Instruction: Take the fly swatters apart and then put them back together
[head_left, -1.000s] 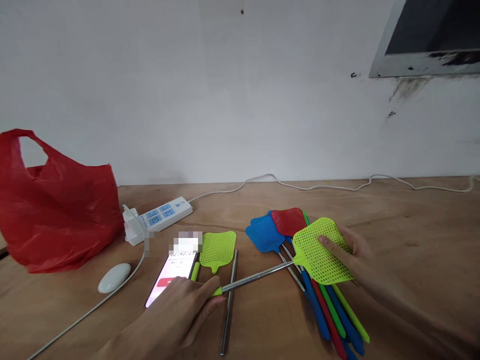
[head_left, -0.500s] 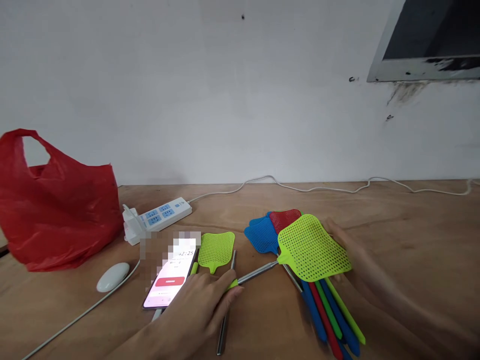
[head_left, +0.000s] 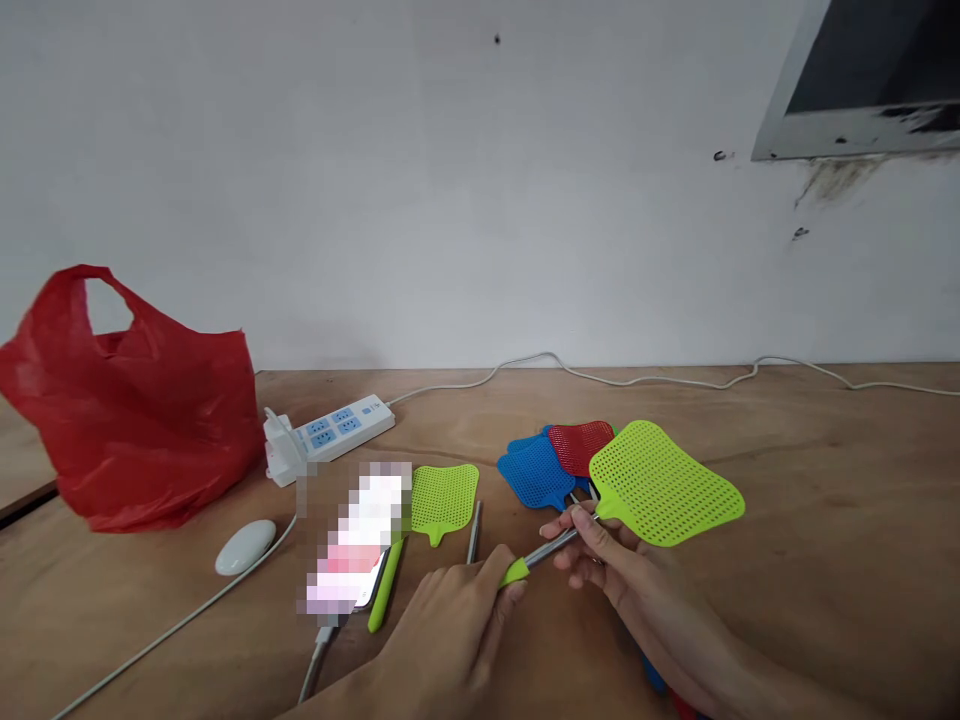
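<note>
A yellow-green fly swatter (head_left: pixel 667 485) with a metal shaft is held between both hands above the table. My left hand (head_left: pixel 454 615) is closed around its green handle. Close to the perforated head, my right hand (head_left: pixel 622 570) pinches the shaft with thumb and fingers. Beneath and behind that hand lie blue swatters (head_left: pixel 534 474) and a red swatter (head_left: pixel 581 448); their handles are mostly covered by my right forearm. A loose yellow-green swatter head (head_left: pixel 445 498), a separate green handle (head_left: pixel 387 588) and a metal rod (head_left: pixel 474 532), partly hidden, lie near my left hand.
Left of my left hand lies a phone (head_left: pixel 367 590), largely pixelated, with a cable plugged in. Further left are a white oval device (head_left: pixel 246 547), a power strip (head_left: pixel 341 437) and a red plastic bag (head_left: pixel 165 420). A white cord (head_left: pixel 645 379) runs along the wall.
My right hand has moved from behind the swatter head to its shaft, now gripping it. The swatter has shifted right, and my left hand has moved slightly right, uncovering more of the loose green handle.
</note>
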